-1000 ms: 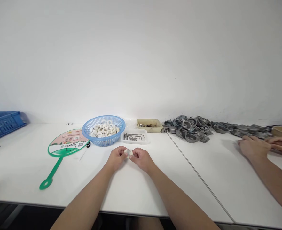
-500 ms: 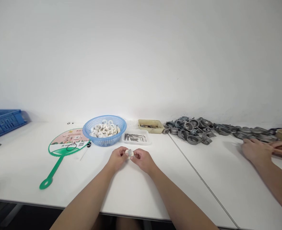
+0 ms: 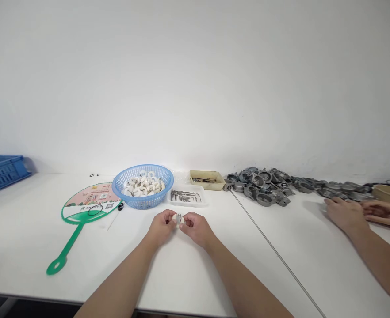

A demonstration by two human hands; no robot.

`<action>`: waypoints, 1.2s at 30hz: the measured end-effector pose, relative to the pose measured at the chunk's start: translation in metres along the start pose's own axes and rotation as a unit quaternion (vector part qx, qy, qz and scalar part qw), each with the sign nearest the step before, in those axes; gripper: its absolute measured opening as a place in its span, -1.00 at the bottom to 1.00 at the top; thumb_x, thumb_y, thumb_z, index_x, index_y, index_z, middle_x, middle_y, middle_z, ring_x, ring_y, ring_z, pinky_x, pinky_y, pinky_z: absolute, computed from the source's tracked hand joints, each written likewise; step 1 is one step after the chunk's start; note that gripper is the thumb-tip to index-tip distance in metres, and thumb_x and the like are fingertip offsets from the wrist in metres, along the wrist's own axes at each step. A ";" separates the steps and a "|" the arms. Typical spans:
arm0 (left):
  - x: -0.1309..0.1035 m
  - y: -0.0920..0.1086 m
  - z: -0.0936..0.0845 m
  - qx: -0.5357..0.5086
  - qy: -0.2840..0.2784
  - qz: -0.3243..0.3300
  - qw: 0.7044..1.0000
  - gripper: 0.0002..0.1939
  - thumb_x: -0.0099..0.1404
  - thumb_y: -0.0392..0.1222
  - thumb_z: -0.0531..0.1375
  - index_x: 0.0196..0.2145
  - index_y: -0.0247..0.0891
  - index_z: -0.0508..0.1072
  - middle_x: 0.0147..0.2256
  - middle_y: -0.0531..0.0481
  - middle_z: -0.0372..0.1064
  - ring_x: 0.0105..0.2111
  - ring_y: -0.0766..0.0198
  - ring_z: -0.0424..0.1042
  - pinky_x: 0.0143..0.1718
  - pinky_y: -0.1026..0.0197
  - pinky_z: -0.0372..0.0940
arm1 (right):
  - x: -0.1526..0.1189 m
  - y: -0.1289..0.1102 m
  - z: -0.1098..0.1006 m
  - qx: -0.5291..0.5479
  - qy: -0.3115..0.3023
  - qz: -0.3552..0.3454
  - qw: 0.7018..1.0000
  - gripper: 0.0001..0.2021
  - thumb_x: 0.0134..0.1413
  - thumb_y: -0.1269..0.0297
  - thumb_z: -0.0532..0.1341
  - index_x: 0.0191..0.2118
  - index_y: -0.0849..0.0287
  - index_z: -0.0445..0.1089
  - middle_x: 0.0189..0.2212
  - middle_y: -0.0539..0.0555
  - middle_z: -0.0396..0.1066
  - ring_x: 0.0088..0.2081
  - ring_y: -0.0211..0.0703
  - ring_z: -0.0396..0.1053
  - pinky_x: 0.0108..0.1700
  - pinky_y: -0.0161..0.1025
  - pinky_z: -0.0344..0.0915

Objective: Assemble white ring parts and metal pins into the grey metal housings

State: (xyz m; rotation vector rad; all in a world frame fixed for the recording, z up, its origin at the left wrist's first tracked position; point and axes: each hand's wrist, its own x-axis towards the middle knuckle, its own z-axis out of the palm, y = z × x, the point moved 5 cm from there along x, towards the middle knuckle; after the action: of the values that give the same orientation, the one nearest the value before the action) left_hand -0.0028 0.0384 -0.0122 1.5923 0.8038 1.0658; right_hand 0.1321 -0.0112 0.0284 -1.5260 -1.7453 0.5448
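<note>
A small white ring-shaped part [image 3: 178, 219] is pinched between my two hands, just above the white table. My left hand [image 3: 162, 227] grips its left side with thumb and fingers. On its right side my right hand [image 3: 196, 227] closes in the same way. Something small and metallic shows at the top of the ring; its details are too small to tell. Beyond my hands stands a clear plastic tray [image 3: 204, 202] with thin dark metal pieces. A blue basket [image 3: 141, 203] full of similar white rings stands at the back left.
A green-handled fan [image 3: 69, 243] lies to the left, with a blue crate [image 3: 5, 172] farther off. Behind the tray is a beige box [image 3: 222, 184]. Grey metal castings [image 3: 264, 183] are heaped at the right, near a co-worker's hands [image 3: 347, 215].
The view has shifted slightly, so the table things sit a little lower and farther left. Both my hands stay on the white ring. The co-worker's hands have moved slightly.
</note>
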 end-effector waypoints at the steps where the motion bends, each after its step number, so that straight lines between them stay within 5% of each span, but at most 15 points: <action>1: 0.000 0.000 0.000 0.000 0.000 -0.001 1.000 -0.70 0.08 -0.06 0.22 -0.30 -0.34 0.40 -0.53 0.06 0.28 -0.53 0.37 0.20 -0.45 0.32 0.11 | 0.000 0.000 0.000 -0.001 -0.001 -0.001 1.000 -0.84 -0.14 0.20 0.19 -0.49 0.19 0.30 -0.55 -0.06 0.20 -0.51 -0.32 0.12 -0.48 -0.38 0.08; 36: -0.003 0.002 0.000 0.028 -0.013 -0.019 0.999 -0.73 0.08 -0.09 0.17 -0.29 -0.31 0.39 -0.54 0.09 0.22 -0.53 0.37 0.16 -0.47 0.33 0.07 | 0.003 0.006 0.008 0.004 -0.006 -0.009 1.000 -0.81 -0.10 0.15 0.21 -0.48 0.19 0.34 -0.57 -0.06 0.17 -0.54 -0.34 0.11 -0.51 -0.39 0.08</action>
State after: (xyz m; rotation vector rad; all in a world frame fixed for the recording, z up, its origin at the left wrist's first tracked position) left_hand -0.0038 0.0348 -0.0108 1.6290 0.8496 1.0015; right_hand 0.1304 -0.0061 0.0198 -1.5031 -1.7613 0.5526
